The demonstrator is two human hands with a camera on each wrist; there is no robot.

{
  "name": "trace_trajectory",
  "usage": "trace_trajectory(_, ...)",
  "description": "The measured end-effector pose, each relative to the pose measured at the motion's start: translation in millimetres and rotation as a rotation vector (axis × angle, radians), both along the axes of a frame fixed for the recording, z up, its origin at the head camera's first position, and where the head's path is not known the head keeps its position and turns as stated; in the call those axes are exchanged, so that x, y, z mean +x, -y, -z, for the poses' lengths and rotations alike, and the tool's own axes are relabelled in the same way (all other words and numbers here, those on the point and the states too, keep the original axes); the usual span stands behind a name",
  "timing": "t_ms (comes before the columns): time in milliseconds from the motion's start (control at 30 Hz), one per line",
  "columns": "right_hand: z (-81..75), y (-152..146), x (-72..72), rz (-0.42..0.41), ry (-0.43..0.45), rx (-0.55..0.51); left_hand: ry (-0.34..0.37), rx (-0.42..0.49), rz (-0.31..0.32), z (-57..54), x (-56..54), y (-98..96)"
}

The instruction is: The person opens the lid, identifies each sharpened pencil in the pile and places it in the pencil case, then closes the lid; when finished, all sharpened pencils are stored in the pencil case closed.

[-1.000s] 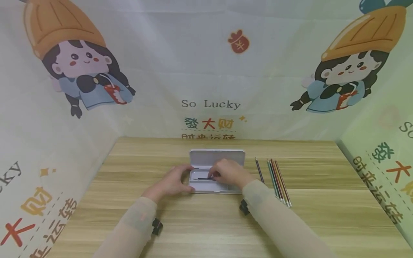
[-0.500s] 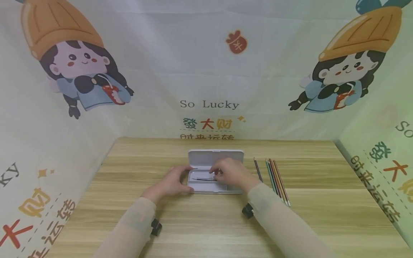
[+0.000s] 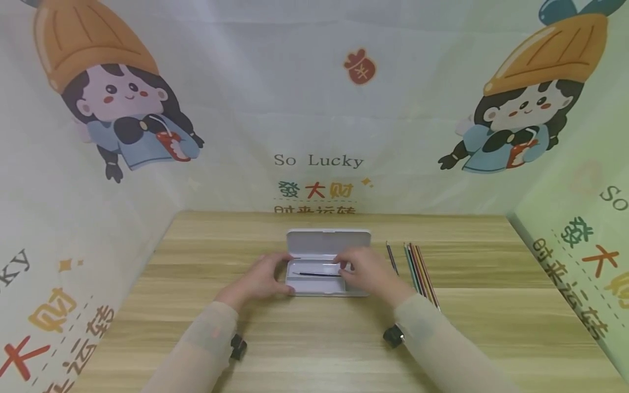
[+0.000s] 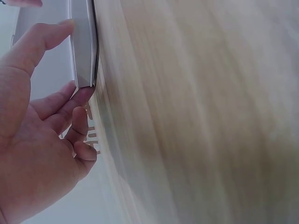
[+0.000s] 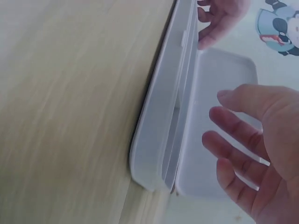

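A white pencil case stands on the table with its lid raised at the back. In its rear compartment lies a dark pencil, pointed end to the left. My left hand holds the case's left end, thumb at the front edge and fingers at the rear corner; the left wrist view shows that hand close up. Over the right part of the case, my right hand has loosely bent fingers and nothing between them. From the right wrist, this hand appears apart from the case.
Right of the case, a single dark pencil lies on the wooden table. Beside it is a row of several coloured pencils, their near ends partly behind the right forearm. A printed cloth surrounds the table's back and sides.
My right hand has let go of the dark pencil in the case and drawn back to the right. The left hand has stayed at the case's left end.
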State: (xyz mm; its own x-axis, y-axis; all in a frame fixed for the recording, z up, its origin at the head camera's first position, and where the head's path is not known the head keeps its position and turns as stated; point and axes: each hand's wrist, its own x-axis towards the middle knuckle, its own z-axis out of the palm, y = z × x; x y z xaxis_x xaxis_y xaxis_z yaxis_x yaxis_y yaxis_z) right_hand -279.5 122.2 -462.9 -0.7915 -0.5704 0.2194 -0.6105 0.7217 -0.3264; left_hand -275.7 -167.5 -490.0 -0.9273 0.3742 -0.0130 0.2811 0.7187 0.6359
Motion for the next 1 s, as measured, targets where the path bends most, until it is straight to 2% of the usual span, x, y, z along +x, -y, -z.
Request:
trace_trajectory(133,-3.4,-14.3,6.1,0.098,0.023,-0.027,0.005,-0.009,-0.003,0.1,0.4,-1.3)
trace_trajectory(367,-13.5,-38.6,8.8,0.226,-0.063,-0.037,0.009,-0.016,-0.008,-1.4,-0.9,-1.5)
trace_trajectory(533,-9.2,-51.5,9.1,0.315,-0.067,-0.052,0.012,-0.017,-0.011,-2.2,0.8,-0.4)
trace_trajectory(800,-1.4,-71.0,5.0,0.45,0.011,-0.029,0.01,-0.022,-0.01,-2.7,3.0,0.0)
trace_trajectory(1000,-2.5,-79.4,3.2,0.481,0.075,0.003,0.01,-0.02,-0.015,-2.4,2.6,-1.1)
